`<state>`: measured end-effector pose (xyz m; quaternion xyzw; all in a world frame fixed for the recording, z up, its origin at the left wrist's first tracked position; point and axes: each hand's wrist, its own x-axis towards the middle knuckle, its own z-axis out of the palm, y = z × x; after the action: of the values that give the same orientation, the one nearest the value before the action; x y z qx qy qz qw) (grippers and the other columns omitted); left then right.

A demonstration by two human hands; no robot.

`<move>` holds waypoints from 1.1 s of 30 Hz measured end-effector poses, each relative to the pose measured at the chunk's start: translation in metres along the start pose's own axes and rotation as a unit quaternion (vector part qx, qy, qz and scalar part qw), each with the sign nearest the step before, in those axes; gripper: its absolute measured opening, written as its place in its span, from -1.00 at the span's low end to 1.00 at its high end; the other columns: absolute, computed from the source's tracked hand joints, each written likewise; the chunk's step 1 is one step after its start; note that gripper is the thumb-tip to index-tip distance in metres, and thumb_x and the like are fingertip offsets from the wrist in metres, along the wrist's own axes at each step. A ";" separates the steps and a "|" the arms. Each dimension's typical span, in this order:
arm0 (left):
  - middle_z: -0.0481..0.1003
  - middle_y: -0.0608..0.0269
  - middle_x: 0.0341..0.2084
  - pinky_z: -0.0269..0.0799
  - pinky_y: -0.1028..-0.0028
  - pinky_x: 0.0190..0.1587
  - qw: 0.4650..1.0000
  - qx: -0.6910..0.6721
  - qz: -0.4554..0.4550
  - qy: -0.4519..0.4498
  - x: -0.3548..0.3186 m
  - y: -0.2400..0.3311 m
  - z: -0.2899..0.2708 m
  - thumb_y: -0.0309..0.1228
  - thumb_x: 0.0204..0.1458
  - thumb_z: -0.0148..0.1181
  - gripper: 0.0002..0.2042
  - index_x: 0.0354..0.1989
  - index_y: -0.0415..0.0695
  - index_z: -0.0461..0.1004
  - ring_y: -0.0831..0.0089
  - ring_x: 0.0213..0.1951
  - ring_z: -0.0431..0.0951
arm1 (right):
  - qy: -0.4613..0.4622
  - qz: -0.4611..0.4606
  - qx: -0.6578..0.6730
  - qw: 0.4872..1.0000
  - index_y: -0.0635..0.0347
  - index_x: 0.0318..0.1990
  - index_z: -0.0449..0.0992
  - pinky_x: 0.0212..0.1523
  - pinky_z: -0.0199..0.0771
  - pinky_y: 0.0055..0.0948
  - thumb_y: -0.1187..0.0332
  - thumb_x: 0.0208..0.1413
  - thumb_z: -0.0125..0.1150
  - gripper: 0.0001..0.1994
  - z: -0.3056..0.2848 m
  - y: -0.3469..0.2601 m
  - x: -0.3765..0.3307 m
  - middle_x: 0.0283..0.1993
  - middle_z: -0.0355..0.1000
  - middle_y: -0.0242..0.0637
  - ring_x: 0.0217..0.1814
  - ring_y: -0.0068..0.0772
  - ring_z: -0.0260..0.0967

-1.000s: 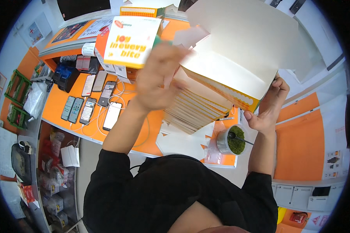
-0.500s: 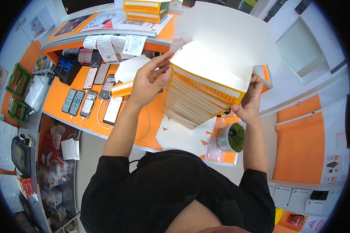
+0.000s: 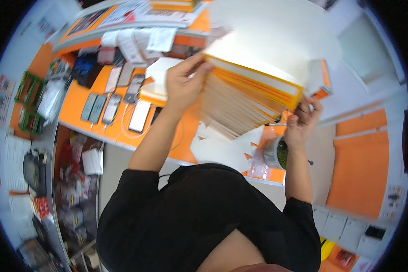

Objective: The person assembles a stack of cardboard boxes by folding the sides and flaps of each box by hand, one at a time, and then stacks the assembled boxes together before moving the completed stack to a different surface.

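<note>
A tall stack of nested yellow, orange and white cardboard cartons (image 3: 240,102) stands before me on the counter. The top carton (image 3: 254,72) is open, its white inside facing up and a big white flap (image 3: 276,31) spreading away from me. My left hand (image 3: 184,84) is closed on its near left corner, thumb in front. At the near right corner, my right hand (image 3: 302,120) has its fingers curled against the edge; motion blurs it. Beneath the stack lies a white cut-out cardboard sheet (image 3: 226,149), and a pot of green moss (image 3: 276,153) sits by my right wrist.
Several phones (image 3: 111,109) with white cables lie on the orange counter (image 3: 72,106) at left. Paper slips (image 3: 161,40) hang from the raised shelf, where more yellow cartons (image 3: 172,5) sit. Shelves with bagged goods (image 3: 72,195) stand at lower left.
The top carton has risen and shifted right in my hands, opening a gap at its right end above the stack. The whole view has shifted slightly and blurred.
</note>
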<state>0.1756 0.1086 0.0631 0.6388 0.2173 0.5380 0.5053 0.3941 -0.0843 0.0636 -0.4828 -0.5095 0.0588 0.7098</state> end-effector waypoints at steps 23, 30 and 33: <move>0.57 0.07 -0.59 0.52 0.32 -0.40 0.784 0.483 0.096 -0.378 0.083 0.143 0.111 -0.05 0.15 0.28 -0.56 -0.38 -0.29 0.62 0.31 -0.52 0.61 | -0.120 -0.156 -0.299 0.934 0.33 -0.15 0.67 -0.02 0.31 -0.35 0.38 0.14 0.38 -0.79 -0.003 -0.034 0.033 -0.33 0.58 -0.28 -0.17 -0.33 0.51; 0.39 0.15 -0.82 0.33 0.32 -0.61 0.729 0.440 0.017 -0.524 0.097 0.131 0.151 -0.24 -0.03 0.18 -0.68 -0.67 -0.25 0.45 0.38 -0.74 0.41 | -0.078 -0.074 -0.209 0.972 0.24 -0.15 0.61 -0.02 0.27 -0.36 0.32 0.07 0.47 -0.74 -0.014 -0.028 0.027 -0.32 0.59 -0.36 -0.20 -0.36 0.49; 0.36 0.19 -0.83 0.29 0.33 -0.63 0.738 0.427 0.001 -0.522 0.098 0.135 0.152 -0.24 -0.03 0.20 -0.65 -0.73 -0.22 0.39 0.40 -0.75 0.40 | -0.063 -0.052 -0.173 0.982 0.14 -0.24 0.56 -0.02 0.25 -0.35 0.30 0.03 0.50 -0.76 -0.014 -0.031 0.028 -0.30 0.58 -0.39 -0.18 -0.34 0.46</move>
<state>0.3096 0.0726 0.2412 0.9686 0.1254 -0.0286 0.2128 0.4062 -0.0933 0.1054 -0.5661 -0.5801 -0.0371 0.5845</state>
